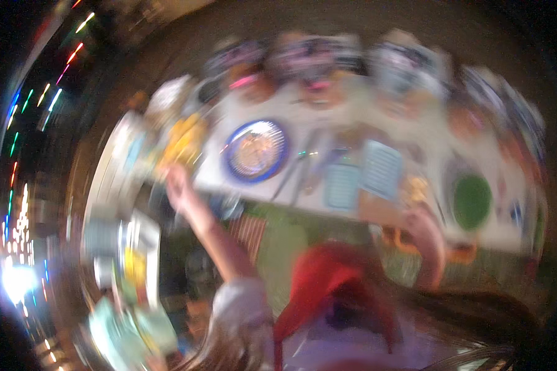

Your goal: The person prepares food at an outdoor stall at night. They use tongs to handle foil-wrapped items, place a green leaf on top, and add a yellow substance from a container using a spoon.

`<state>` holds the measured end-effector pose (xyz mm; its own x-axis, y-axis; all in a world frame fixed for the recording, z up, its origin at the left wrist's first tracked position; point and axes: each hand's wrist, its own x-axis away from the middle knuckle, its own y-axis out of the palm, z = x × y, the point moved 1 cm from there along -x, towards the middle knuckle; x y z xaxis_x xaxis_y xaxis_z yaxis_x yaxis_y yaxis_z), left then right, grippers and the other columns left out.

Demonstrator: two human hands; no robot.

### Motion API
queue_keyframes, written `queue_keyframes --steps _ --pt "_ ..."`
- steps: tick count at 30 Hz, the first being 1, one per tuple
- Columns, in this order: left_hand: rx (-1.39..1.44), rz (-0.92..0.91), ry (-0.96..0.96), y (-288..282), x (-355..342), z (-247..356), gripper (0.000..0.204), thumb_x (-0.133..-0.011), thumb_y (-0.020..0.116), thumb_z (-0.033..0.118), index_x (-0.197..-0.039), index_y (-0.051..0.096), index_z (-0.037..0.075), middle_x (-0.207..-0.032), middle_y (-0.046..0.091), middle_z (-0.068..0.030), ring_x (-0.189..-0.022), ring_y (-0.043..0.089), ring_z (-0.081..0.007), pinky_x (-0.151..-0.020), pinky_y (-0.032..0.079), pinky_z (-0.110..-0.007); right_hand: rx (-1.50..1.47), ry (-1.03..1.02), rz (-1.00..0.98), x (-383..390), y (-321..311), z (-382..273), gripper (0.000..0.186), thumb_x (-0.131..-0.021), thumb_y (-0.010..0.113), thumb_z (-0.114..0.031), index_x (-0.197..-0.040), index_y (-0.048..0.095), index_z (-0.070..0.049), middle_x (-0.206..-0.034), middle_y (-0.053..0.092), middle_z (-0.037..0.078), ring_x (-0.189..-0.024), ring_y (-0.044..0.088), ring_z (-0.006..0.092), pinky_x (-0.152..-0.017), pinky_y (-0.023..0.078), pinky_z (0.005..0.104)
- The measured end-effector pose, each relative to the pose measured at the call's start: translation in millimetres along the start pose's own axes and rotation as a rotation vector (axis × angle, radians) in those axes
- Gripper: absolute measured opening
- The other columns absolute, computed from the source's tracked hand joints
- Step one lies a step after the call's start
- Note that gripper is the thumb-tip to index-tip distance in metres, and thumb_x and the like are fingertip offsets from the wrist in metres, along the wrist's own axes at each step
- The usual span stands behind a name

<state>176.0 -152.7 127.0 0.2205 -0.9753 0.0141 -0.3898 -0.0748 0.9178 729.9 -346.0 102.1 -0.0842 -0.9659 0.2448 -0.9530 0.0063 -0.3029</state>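
Note:
Motion blur smears the whole view. My left hand [178, 180] reaches out to the left end of a white table [216, 179], right beside a yellow thing [185, 137] whose kind I cannot make out. Whether its fingers touch it does not show. My right hand [419, 217] is at the table's near edge, by a brown flat piece [377, 209] and some pale yellow pieces [414, 188]. Its fingers are too blurred to read. Two light blue ridged tray-like things, one [342, 185] and another [382, 167], lie just left of it.
A blue-rimmed round dish [257, 151] with a shiny middle stands left of centre. Long dark utensils [294, 170] lie beside it. A green round thing [472, 201] is at the right. Several blurred bundles line the far side. A person in mint clothing [130, 331] is at lower left.

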Motion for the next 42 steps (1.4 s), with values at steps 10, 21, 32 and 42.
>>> queue_keyframes --steps 10,21,32,42 --pt "-0.443 0.702 -1.239 -265 108 -177 0.018 -0.089 0.044 0.011 -0.101 0.056 0.005 -0.095 0.057 -0.0055 -0.087 0.054 -0.0146 -0.079 0.045 -0.033 -1.219 -0.166 0.953 214 57 16 0.017 -0.090 0.047 -0.022 -0.095 0.054 -0.008 -0.095 0.063 0.005 -0.074 0.057 0.0110 -0.068 0.046 0.0256" --pt "0.162 1.517 -2.047 -236 551 -401 0.010 -0.083 0.050 0.005 -0.084 0.059 0.008 -0.073 0.058 0.0003 -0.059 0.055 -0.0104 -0.056 0.049 -0.026 -1.466 -0.414 2.083 509 149 72 0.013 -0.084 0.052 -0.018 -0.093 0.057 -0.010 -0.090 0.062 0.003 -0.069 0.055 0.0110 -0.066 0.046 0.0261" --pt "0.361 1.824 -1.948 -150 949 -488 0.017 -0.081 0.047 0.010 -0.078 0.061 0.002 -0.071 0.064 -0.0058 -0.054 0.061 -0.0134 -0.049 0.051 -0.027 -1.358 -0.829 2.385 664 215 60 0.018 -0.085 0.048 -0.013 -0.102 0.052 -0.007 -0.102 0.057 0.006 -0.078 0.054 0.0141 -0.072 0.047 0.0293" --pt "-0.100 0.829 -2.417 -275 1137 -466 0.021 -0.082 0.052 0.019 -0.093 0.058 0.001 -0.093 0.062 -0.0078 -0.077 0.061 -0.0127 -0.065 0.051 -0.027 -1.388 -0.968 2.583 722 196 100 0.017 -0.083 0.050 -0.013 -0.099 0.052 -0.007 -0.101 0.055 0.006 -0.077 0.052 0.0140 -0.072 0.045 0.0288"
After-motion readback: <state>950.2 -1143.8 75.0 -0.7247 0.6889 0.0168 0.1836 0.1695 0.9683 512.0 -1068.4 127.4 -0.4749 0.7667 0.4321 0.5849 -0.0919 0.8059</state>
